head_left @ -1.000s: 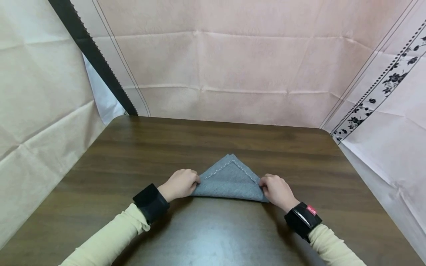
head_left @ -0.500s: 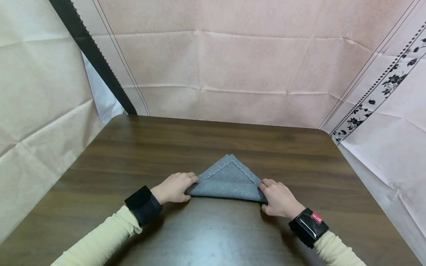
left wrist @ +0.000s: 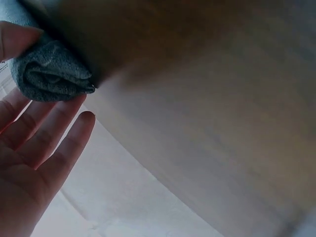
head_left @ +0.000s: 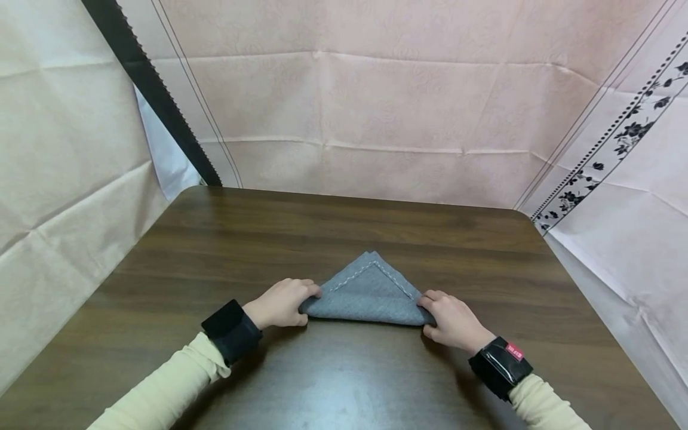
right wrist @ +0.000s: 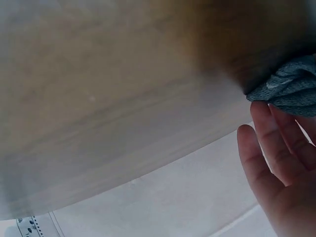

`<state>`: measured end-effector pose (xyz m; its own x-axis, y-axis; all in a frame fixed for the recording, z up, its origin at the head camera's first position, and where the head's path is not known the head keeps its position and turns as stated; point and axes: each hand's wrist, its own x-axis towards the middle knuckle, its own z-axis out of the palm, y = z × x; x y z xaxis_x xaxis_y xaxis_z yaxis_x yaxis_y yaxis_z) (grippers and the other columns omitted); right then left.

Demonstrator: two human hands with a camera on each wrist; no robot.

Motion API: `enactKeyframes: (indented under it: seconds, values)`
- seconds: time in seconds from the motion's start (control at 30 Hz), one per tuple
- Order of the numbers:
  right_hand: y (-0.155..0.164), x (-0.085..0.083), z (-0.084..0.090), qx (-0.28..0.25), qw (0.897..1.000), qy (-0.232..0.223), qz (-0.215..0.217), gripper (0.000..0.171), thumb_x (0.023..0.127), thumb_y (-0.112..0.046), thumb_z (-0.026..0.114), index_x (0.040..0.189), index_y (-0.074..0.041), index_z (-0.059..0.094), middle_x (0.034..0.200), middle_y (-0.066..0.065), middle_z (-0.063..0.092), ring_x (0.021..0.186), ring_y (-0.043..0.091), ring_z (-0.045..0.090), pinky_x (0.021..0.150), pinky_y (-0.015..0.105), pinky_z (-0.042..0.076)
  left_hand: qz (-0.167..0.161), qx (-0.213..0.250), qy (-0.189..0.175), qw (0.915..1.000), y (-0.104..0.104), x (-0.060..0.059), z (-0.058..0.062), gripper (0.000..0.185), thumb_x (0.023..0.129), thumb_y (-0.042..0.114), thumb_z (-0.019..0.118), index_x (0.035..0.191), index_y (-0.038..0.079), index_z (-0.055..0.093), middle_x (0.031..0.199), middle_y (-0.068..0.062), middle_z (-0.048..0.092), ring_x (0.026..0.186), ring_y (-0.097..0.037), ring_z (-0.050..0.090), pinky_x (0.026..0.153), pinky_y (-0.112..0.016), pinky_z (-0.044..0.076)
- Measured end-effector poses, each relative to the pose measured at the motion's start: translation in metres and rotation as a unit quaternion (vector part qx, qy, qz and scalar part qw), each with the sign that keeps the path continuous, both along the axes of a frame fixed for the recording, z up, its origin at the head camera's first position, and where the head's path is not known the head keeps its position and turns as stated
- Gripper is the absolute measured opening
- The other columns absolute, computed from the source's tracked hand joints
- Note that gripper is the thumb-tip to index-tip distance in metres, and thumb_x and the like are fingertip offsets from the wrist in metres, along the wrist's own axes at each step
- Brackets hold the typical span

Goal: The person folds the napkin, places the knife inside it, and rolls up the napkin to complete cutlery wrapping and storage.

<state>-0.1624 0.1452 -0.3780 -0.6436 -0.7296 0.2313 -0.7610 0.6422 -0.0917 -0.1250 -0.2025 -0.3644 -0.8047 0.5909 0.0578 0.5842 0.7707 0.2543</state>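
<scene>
A grey-blue cloth [head_left: 368, 292] with a white dashed stitch line lies on the wooden table, its near edge rolled and its pointed far part flat. My left hand [head_left: 282, 303] holds the left end of the roll. In the left wrist view, the coiled cloth end [left wrist: 52, 71] sits between the thumb [left wrist: 17, 40] and the fairly straight fingers. At the opposite end, my right hand [head_left: 454, 321] grips the roll. The right wrist view has its fingers [right wrist: 276, 148] against the folded cloth end [right wrist: 289, 86]; the thumb is hidden there.
The brown wooden table [head_left: 226, 251] has rounded far corners. Pale creased sheeting [head_left: 398, 107] hangs behind it and at both sides, with a black strip [head_left: 156, 89] at left and a floral band [head_left: 618, 143] at right. Each wrist wears a black band [head_left: 232, 331].
Both hands have shifted slightly outward along the roll, and their fingers have straightened from a tighter curl. The cloth's far tip has come slightly nearer. Little differs over the last half second.
</scene>
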Motion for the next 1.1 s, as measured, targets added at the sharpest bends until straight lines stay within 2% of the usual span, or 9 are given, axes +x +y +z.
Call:
enactKeyframes:
  seconds: [0.23,0.37,0.53,0.7,0.87,1.1]
  values:
    - [0.005,0.005,0.002,-0.006,1.000,-0.021,-0.003,0.032,0.065,-0.010,0.069,0.096,-0.002,0.065,0.091,0.003,0.057,0.081,0.019,0.057,0.068,0.036,0.048,-0.004,0.024,-0.018,0.9995,-0.001,0.005,0.001,0.038,0.070,0.010,0.069,0.107,0.005,0.062,0.102,-0.005,0.061,0.086,-0.017,0.057,0.075,-0.034,0.047]
    - [0.008,0.009,0.004,-0.010,0.999,-0.050,-0.012,0.032,0.067,-0.012,0.069,0.098,-0.003,0.065,0.094,0.003,0.059,0.084,0.019,0.058,0.070,0.037,0.048,-0.010,0.035,-0.022,0.9991,-0.002,0.009,0.001,0.037,0.069,0.011,0.068,0.105,0.005,0.064,0.103,-0.004,0.062,0.090,-0.017,0.058,0.077,-0.034,0.047]
    - [0.014,0.013,0.007,-0.028,0.996,-0.083,-0.003,0.031,0.069,-0.011,0.069,0.099,-0.003,0.066,0.096,0.003,0.060,0.086,0.018,0.058,0.071,0.037,0.048,-0.024,0.051,-0.029,0.9980,-0.003,0.012,0.003,0.034,0.067,0.012,0.067,0.101,0.007,0.065,0.101,-0.002,0.064,0.091,-0.014,0.059,0.076,-0.031,0.047]
    - [0.019,0.012,0.008,-0.043,0.992,-0.119,0.012,0.029,0.071,-0.009,0.066,0.100,-0.003,0.066,0.096,0.001,0.061,0.086,0.013,0.058,0.072,0.034,0.048,-0.030,0.074,-0.065,0.9947,-0.005,0.012,0.004,0.029,0.069,0.010,0.066,0.098,0.009,0.065,0.094,0.001,0.065,0.084,-0.009,0.058,0.073,-0.028,0.047]
    - [0.021,0.007,0.013,-0.052,0.984,-0.170,0.012,0.028,0.076,-0.007,0.062,0.103,0.000,0.064,0.100,0.004,0.063,0.088,0.014,0.057,0.075,0.035,0.047,-0.028,0.104,-0.106,0.9885,-0.008,0.006,0.004,0.026,0.073,0.008,0.063,0.099,0.010,0.063,0.092,0.002,0.064,0.078,-0.006,0.055,0.070,-0.025,0.046]
    - [0.023,-0.004,0.013,-0.102,0.972,-0.213,0.017,0.022,0.079,-0.003,0.057,0.101,-0.003,0.061,0.086,-0.001,0.061,0.068,0.005,0.049,0.061,0.024,0.042,-0.035,0.145,-0.126,0.9807,-0.011,-0.004,0.005,0.024,0.075,0.004,0.056,0.099,0.007,0.060,0.082,0.005,0.062,0.057,-0.004,0.044,0.055,-0.020,0.038]
